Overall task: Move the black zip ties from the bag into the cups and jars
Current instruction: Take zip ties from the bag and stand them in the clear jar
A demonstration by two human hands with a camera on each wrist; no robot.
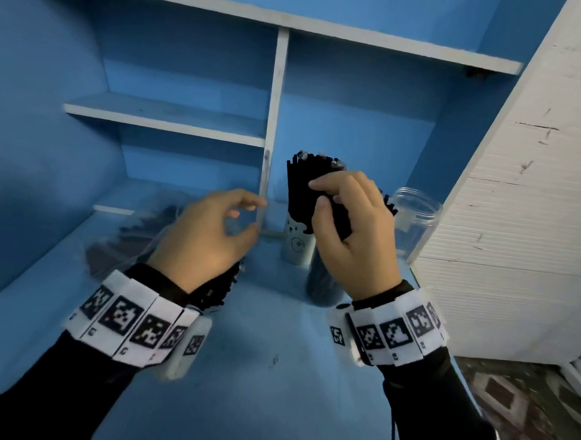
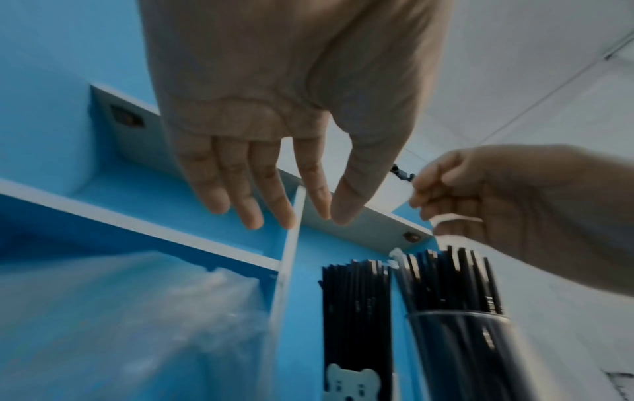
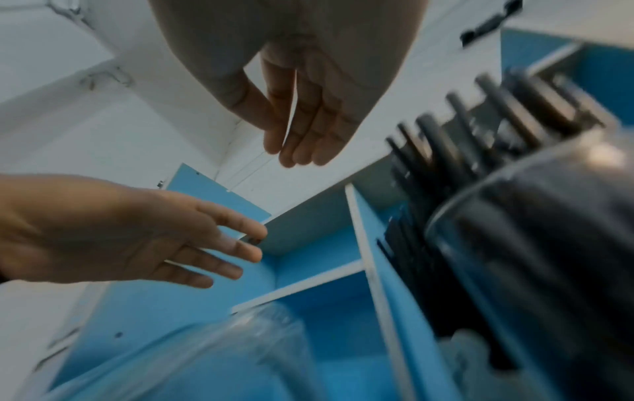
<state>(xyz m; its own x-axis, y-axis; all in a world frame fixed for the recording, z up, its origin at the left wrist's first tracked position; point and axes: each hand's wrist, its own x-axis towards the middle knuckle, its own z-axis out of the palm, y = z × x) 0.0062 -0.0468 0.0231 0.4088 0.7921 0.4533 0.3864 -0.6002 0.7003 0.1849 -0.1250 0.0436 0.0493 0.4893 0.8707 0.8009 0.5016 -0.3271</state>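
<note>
Black zip ties [image 1: 300, 187] stand upright in a white bear-print cup [image 1: 295, 243] [image 2: 353, 382]. A clear jar [image 1: 320, 283] [image 2: 456, 339] [image 3: 531, 244] beside it is packed with more ties. My right hand [image 1: 316, 193] [image 3: 281, 154] hovers over that jar, fingers relaxed, with no tie in its palm. My left hand [image 1: 246, 215] [image 2: 301, 219] is spread and holds nothing above the clear plastic bag [image 1: 123, 247] [image 2: 120, 312], which has dark ties inside. An empty clear jar [image 1: 414, 214] stands at the back right.
A white vertical divider [image 1: 272, 137] rises just left of the cup. A white-edged blue shelf [image 1: 164, 116] sits above the bag. An open white cabinet door [image 1: 513, 227] closes in the right side. The blue worktop [image 1: 261, 367] stretches toward me.
</note>
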